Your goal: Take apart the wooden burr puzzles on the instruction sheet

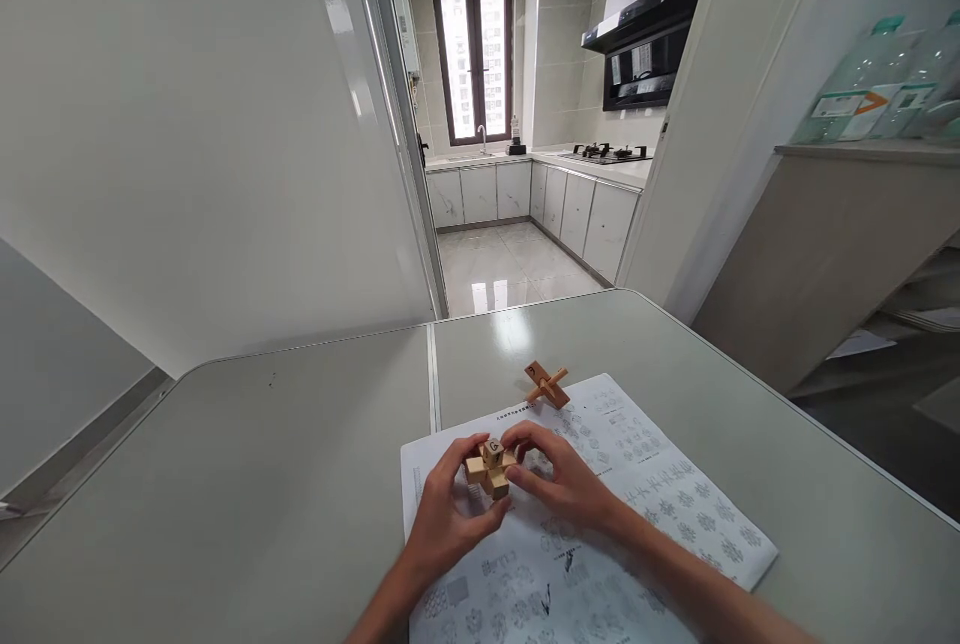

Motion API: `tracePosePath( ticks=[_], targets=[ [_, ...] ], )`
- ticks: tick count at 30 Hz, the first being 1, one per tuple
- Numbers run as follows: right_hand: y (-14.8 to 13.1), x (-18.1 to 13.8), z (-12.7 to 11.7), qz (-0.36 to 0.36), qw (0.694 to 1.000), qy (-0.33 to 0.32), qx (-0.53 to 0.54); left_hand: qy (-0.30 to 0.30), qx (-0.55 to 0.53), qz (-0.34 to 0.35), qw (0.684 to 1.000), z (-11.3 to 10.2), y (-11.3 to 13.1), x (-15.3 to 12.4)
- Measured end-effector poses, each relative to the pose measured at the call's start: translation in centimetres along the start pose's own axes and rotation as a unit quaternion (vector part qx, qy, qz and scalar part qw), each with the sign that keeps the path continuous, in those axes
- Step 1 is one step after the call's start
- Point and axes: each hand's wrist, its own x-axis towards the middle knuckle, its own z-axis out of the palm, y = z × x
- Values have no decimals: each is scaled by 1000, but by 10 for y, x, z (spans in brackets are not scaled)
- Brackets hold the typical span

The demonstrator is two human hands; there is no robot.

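A small interlocking wooden puzzle (491, 469) of pale blocks is held above a printed sheet, with a dark mark on its top block. My left hand (448, 509) grips it from the left, fingers behind and thumb at the near side. From the right, my right hand (559, 479) pinches it between thumb and fingers. Beneath both hands lies the instruction sheet (675, 494), covered with small line drawings of puzzle shapes. At its far edge rest crossed wooden puzzle pieces (548, 385), one of them flat and darker with a mark on it.
The grey-green table (300, 484) has a pale seam (433, 379) across it. To the right stands a shelf (832, 214) with large plastic bottles (855, 89) on top. Beyond the table, a doorway opens on a kitchen with white cabinets (566, 204). A white wall panel (225, 144) rises at left.
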Motion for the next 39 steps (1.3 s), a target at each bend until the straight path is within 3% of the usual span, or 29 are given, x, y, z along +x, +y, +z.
tracePosePath(
  ticks=[4, 9, 19, 39],
  targets=[
    [-3, 0, 1, -36, 999, 17, -27, -1, 52, 49, 997, 5, -8, -1],
    [-2, -2, 4, -6, 999, 27, -41, -11, 81, 85, 993, 9, -15, -3],
    [1, -2, 2, 34, 999, 34, -18, 5, 61, 42, 997, 4, -7, -3],
    [-5, -6, 6, -20, 999, 31, -37, -8, 23, 45, 999, -3, -6, 1]
  ],
)
